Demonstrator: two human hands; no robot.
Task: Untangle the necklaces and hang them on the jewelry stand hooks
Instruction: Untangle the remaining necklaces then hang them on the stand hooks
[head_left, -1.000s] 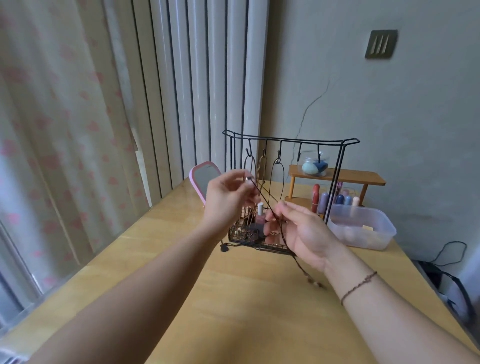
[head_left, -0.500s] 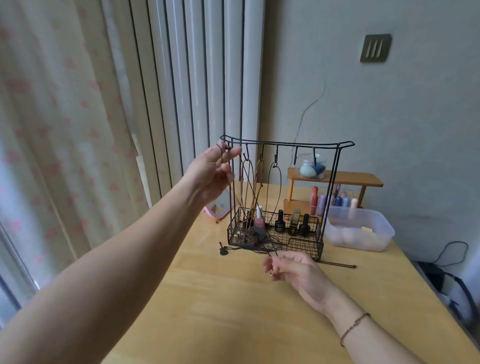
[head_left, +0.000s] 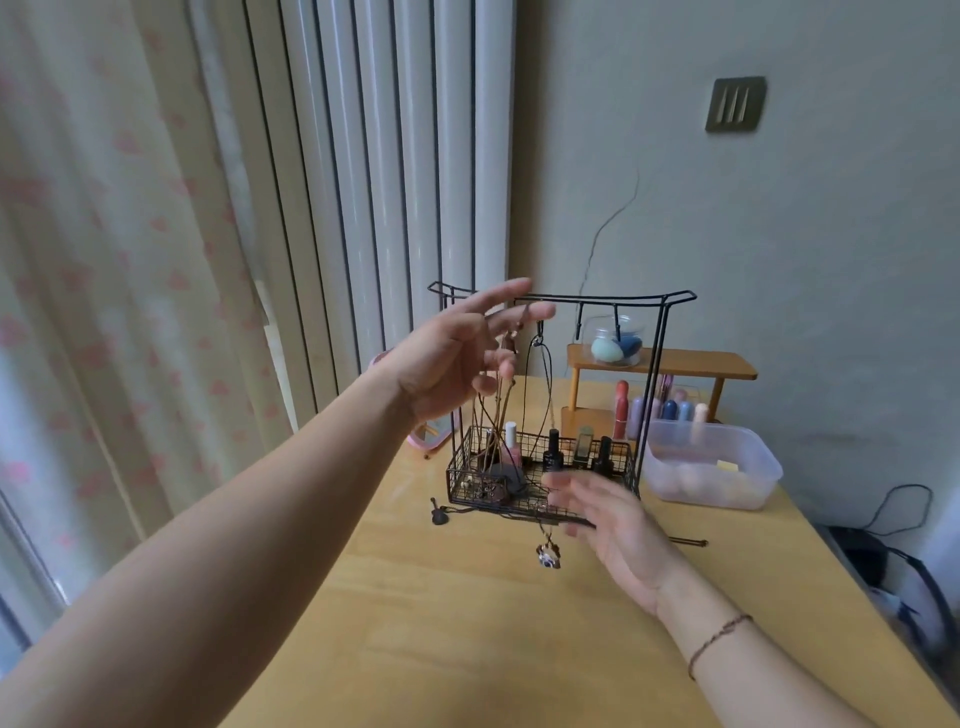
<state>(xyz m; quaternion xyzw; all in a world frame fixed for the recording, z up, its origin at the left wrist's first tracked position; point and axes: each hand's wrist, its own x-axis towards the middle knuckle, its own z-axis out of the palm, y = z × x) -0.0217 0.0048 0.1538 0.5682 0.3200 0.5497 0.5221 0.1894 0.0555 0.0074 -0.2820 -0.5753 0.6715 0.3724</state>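
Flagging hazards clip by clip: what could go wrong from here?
1. The left hand, fingers spread among the hung cords, may catch one and pull it off its hook.
2. The pendant dangles at the right hand; the cord over the basket rim could snag.

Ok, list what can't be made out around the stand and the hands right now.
Head view only:
- Left hooks of the stand: behind the left hand.
- Which necklaces sit on a hook: cords too thin, partly hidden.
- Right hand: motion-blurred, grip unclear.
- Basket's front right corner: behind the right hand.
- Pendant: too small to tell its shape.
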